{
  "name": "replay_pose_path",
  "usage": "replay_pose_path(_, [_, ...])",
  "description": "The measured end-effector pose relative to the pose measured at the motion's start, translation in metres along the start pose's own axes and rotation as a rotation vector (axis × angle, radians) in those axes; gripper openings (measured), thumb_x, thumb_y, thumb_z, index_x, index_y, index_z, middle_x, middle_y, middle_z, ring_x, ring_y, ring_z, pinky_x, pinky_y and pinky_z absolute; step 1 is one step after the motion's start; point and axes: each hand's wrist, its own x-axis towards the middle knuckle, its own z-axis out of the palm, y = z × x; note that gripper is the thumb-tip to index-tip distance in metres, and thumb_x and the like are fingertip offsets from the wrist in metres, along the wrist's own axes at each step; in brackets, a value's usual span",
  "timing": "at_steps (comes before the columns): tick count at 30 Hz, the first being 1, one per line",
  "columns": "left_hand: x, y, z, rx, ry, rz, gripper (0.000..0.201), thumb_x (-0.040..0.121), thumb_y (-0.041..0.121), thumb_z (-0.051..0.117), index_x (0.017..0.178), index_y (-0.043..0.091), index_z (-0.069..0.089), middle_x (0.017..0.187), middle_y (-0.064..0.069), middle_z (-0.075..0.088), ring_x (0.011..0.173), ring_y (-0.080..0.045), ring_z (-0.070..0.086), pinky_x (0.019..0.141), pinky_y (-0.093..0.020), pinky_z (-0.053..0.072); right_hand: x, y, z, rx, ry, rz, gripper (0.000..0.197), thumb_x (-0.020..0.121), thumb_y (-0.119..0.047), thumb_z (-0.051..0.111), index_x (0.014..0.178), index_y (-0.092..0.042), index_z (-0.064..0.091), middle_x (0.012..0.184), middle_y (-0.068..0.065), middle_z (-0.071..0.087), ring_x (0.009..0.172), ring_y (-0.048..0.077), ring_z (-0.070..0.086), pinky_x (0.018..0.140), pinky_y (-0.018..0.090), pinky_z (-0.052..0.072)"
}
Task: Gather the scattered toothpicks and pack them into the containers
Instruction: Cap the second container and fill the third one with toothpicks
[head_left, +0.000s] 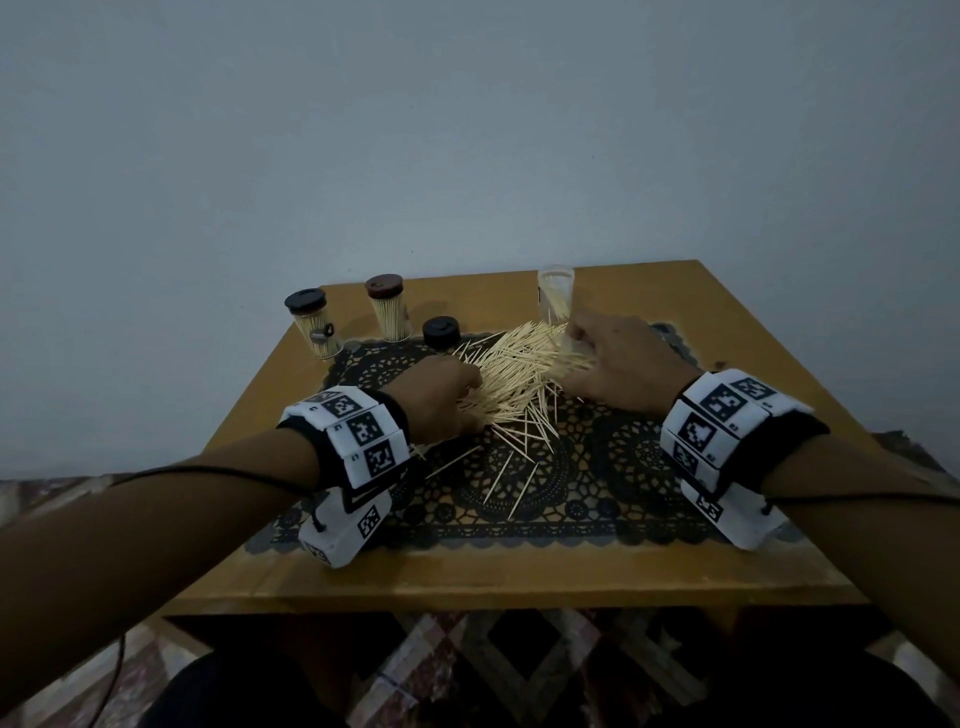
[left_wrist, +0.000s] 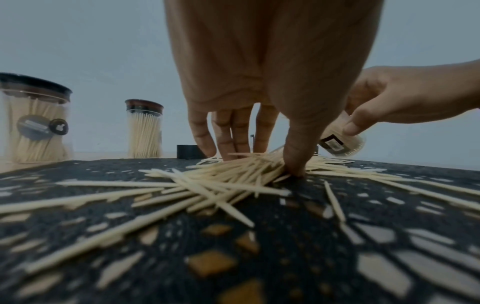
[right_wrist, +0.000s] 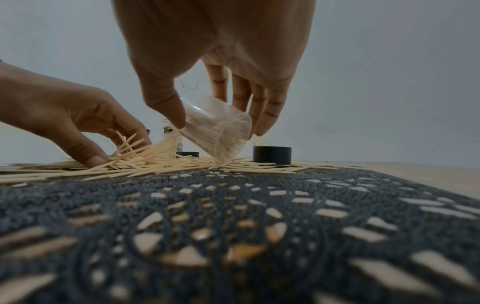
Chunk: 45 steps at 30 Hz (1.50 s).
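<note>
A heap of pale toothpicks (head_left: 519, 371) lies on the black lace mat (head_left: 613, 467), with loose ones fanning toward me. My left hand (head_left: 465, 387) reaches into the heap's left side. In the left wrist view its thumb and fingers (left_wrist: 226, 144) straddle a bundle and pinch it against the mat. My right hand (right_wrist: 219, 123) grips a clear open container (right_wrist: 223, 135), partly filled and tilted, its lower end touching the toothpicks. The same container (head_left: 556, 291) shows beyond my right hand (head_left: 576, 338) in the head view.
Two capped containers full of toothpicks (head_left: 311, 327) (head_left: 389, 312) stand at the back left of the wooden table (head_left: 727, 322). A loose black lid (head_left: 441, 332) sits by the mat's far edge. The wall lies close behind the table.
</note>
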Motion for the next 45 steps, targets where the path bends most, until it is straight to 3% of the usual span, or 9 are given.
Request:
replay_pose_path(9, [-0.004, -0.001, -0.002, -0.057, 0.098, 0.063, 0.017, 0.09, 0.024, 0.062, 0.103, 0.017, 0.072, 0.095, 0.0, 0.072, 0.082, -0.015, 0.064, 0.069, -0.024, 0.044, -0.002, -0.006, -0.001, 0.014, -0.078, 0.001, 0.046, 0.082, -0.039, 0.074, 0.109, -0.01, 0.051, 0.094, 0.002, 0.061, 0.077, 0.019, 0.058, 0.066, 0.028, 0.048])
replay_pose_path(14, [-0.008, -0.005, -0.015, -0.113, 0.107, 0.033, 0.02, 0.089, 0.016, 0.065, 0.107, 0.014, 0.073, 0.097, -0.002, 0.073, 0.088, -0.019, 0.066, 0.077, -0.029, 0.05, -0.001, -0.007, -0.001, -0.023, -0.066, 0.004, 0.043, 0.082, -0.038, 0.073, 0.106, -0.011, 0.05, 0.092, 0.0, 0.058, 0.075, 0.016, 0.053, 0.055, 0.016, 0.034])
replay_pose_path(19, [-0.011, -0.01, -0.034, -0.117, 0.162, 0.033, 0.02, 0.091, 0.017, 0.063, 0.108, 0.014, 0.073, 0.096, -0.003, 0.073, 0.081, -0.018, 0.063, 0.055, -0.008, 0.035, 0.0, -0.005, 0.0, -0.059, -0.066, -0.006, 0.044, 0.082, -0.04, 0.073, 0.106, -0.012, 0.049, 0.095, 0.001, 0.058, 0.079, 0.017, 0.052, 0.055, 0.014, 0.03])
replay_pose_path(22, [-0.01, -0.013, -0.041, -0.195, 0.217, 0.017, 0.021, 0.09, 0.017, 0.064, 0.109, 0.013, 0.072, 0.097, -0.002, 0.072, 0.082, -0.016, 0.064, 0.063, -0.018, 0.038, 0.0, -0.005, 0.001, -0.048, -0.059, -0.007, 0.045, 0.081, -0.04, 0.074, 0.107, -0.011, 0.052, 0.097, 0.002, 0.06, 0.08, 0.017, 0.052, 0.055, 0.016, 0.03])
replay_pose_path(26, [-0.011, -0.004, -0.042, -0.249, 0.269, 0.074, 0.02, 0.089, 0.017, 0.066, 0.108, 0.012, 0.072, 0.093, -0.002, 0.072, 0.069, -0.008, 0.057, 0.055, -0.001, 0.034, 0.0, -0.005, 0.002, -0.016, -0.054, -0.012, 0.045, 0.08, -0.041, 0.076, 0.106, -0.012, 0.053, 0.1, 0.004, 0.063, 0.082, 0.017, 0.054, 0.064, 0.025, 0.036])
replay_pose_path(31, [-0.006, 0.012, -0.036, -0.093, 0.191, 0.176, 0.018, 0.091, 0.018, 0.063, 0.105, 0.014, 0.073, 0.083, 0.0, 0.066, 0.077, -0.017, 0.057, 0.062, -0.024, 0.028, -0.002, -0.009, 0.001, 0.039, -0.075, -0.06, 0.048, 0.079, -0.043, 0.076, 0.108, -0.011, 0.056, 0.101, 0.007, 0.066, 0.085, 0.021, 0.06, 0.074, 0.03, 0.05])
replay_pose_path(34, [-0.002, 0.014, -0.032, -0.017, 0.147, 0.204, 0.014, 0.092, 0.016, 0.061, 0.099, 0.013, 0.073, 0.076, 0.002, 0.055, 0.076, -0.02, 0.053, 0.062, -0.025, 0.024, -0.002, -0.009, 0.001, 0.034, -0.088, -0.068, 0.05, 0.078, -0.044, 0.076, 0.108, -0.011, 0.056, 0.102, 0.007, 0.066, 0.086, 0.022, 0.06, 0.076, 0.032, 0.05])
replay_pose_path(39, [0.003, 0.012, -0.035, 0.035, 0.126, 0.213, 0.015, 0.091, 0.011, 0.06, 0.098, 0.014, 0.072, 0.083, -0.002, 0.064, 0.082, -0.023, 0.058, 0.067, -0.029, 0.039, -0.003, -0.009, 0.0, 0.056, -0.1, -0.06, 0.051, 0.077, -0.047, 0.075, 0.108, -0.011, 0.057, 0.101, 0.005, 0.066, 0.087, 0.021, 0.061, 0.08, 0.033, 0.051])
replay_pose_path(45, [-0.002, 0.002, -0.033, 0.045, 0.173, 0.197, 0.018, 0.091, 0.01, 0.06, 0.104, 0.013, 0.073, 0.088, -0.004, 0.065, 0.078, -0.014, 0.045, 0.068, -0.026, 0.032, 0.0, -0.004, 0.004, 0.035, -0.063, -0.042, 0.048, 0.077, -0.044, 0.078, 0.106, -0.013, 0.055, 0.099, 0.002, 0.064, 0.082, 0.017, 0.057, 0.067, 0.025, 0.042])
